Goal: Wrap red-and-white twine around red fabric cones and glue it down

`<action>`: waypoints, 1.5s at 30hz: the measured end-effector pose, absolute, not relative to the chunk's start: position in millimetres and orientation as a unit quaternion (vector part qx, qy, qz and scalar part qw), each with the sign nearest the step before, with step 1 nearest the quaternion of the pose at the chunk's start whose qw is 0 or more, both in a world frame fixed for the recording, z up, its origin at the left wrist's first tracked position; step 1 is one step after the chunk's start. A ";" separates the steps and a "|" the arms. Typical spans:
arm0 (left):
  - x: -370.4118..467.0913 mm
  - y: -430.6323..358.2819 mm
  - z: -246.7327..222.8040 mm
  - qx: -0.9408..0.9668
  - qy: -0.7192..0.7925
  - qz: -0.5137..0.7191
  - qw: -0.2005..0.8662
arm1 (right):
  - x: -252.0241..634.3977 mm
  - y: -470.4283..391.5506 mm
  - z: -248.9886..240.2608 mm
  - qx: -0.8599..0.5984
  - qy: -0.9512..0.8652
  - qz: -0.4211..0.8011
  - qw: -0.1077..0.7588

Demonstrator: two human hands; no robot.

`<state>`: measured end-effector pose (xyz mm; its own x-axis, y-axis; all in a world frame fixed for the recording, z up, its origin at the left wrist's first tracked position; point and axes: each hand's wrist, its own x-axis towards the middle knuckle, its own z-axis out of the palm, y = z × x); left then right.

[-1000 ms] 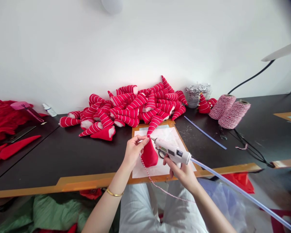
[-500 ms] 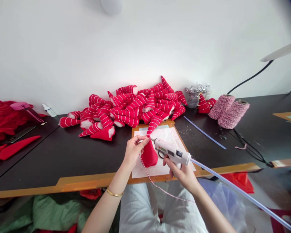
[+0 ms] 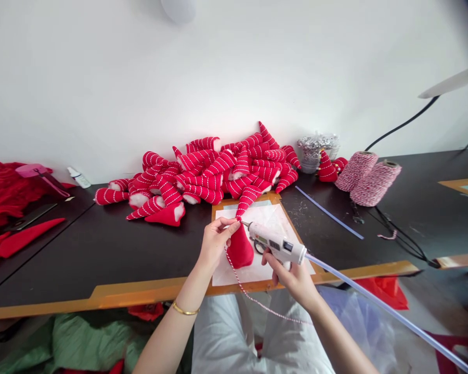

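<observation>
Red cloth cone (image 3: 242, 252), centre of the frame just below the middle, lies on white paper (image 3: 223, 275) with its long axis running nearly up and down the picture: wide end toward the bottom, narrow end toward the top. It sits right of the left hand (image 3: 214, 240), which is the nearer one and pinches the narrow end between thumb and fingers. Farther off, lower right of the cone, the right hand (image 3: 292, 276) is wrapped around a glue gun (image 3: 276, 243), whose nozzle points left across the cone's axis at those fingertips. Whether nozzle and cloth touch is too small to tell. Fingers cover the very tip and the upper end of the striped cord (image 3: 242, 288); its lower end disappears near the right forearm. Black loops (image 3: 258, 246) behind the gun are mostly hidden.
</observation>
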<state>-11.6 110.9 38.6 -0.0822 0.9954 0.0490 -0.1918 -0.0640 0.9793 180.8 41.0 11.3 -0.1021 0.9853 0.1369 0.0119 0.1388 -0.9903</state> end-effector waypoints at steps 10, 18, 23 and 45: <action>-11.2 110.5 39.5 0.434 0.437 0.588 0.524 | 180.2 38.9 11.3 -0.444 -0.560 0.478 0.511; -11.5 110.6 39.0 0.435 0.439 0.587 0.522 | 178.6 39.4 11.2 -0.439 -0.558 0.481 0.515; -10.8 109.6 40.4 0.437 0.437 0.588 0.521 | 176.8 39.6 11.2 -0.433 -0.555 0.486 0.518; -20.2 108.1 38.9 0.450 0.419 0.589 0.525 | 260.4 104.2 5.0 -0.648 -0.613 0.179 0.415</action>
<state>-20.2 108.1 38.9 -0.0448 0.9949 0.0904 -0.2416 -0.0986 0.9654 260.4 104.2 5.0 0.1838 0.9430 0.2774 0.6456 0.0970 -0.7575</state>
